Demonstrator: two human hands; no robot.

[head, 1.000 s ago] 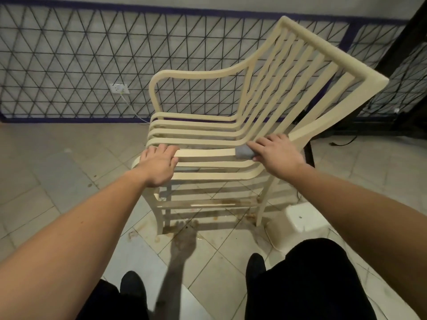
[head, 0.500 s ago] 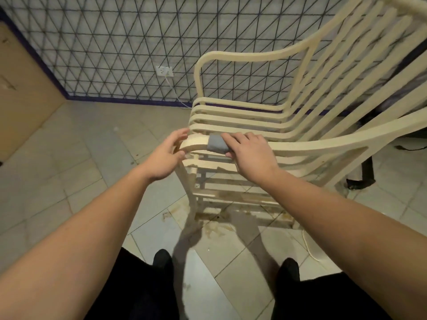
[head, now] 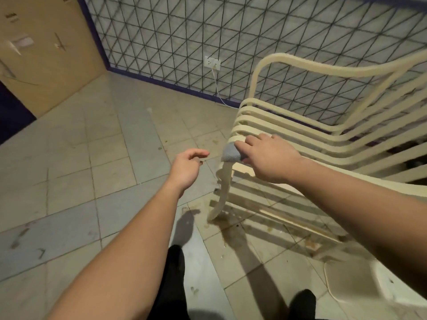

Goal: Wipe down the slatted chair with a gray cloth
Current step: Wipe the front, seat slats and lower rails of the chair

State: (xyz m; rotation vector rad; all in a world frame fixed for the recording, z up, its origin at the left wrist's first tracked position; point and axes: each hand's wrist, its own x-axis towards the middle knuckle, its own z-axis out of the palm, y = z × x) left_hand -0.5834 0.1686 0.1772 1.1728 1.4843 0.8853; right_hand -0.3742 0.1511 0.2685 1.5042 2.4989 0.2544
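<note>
A cream slatted chair point(head: 300, 132) stands on the tiled floor at the right, its seat slats running toward me. My right hand point(head: 268, 158) presses a small gray cloth point(head: 231, 154) onto the front left corner of the seat, where the slats bend down into the leg. Most of the cloth is hidden under my fingers. My left hand point(head: 187, 168) hovers in the air to the left of that corner, fingers loosely apart, touching nothing.
A wall with a black triangular grid point(head: 208, 42) runs behind the chair, with a socket and white cable point(head: 213, 65). A tan board point(head: 41, 54) leans at the left. A white plastic object point(head: 360, 287) sits by my right foot. The floor under the chair is stained.
My left hand has let go of the chair's front edge and pulled away to the left. My right hand has slid the cloth leftward to the seat's front corner. The view has swung left.
</note>
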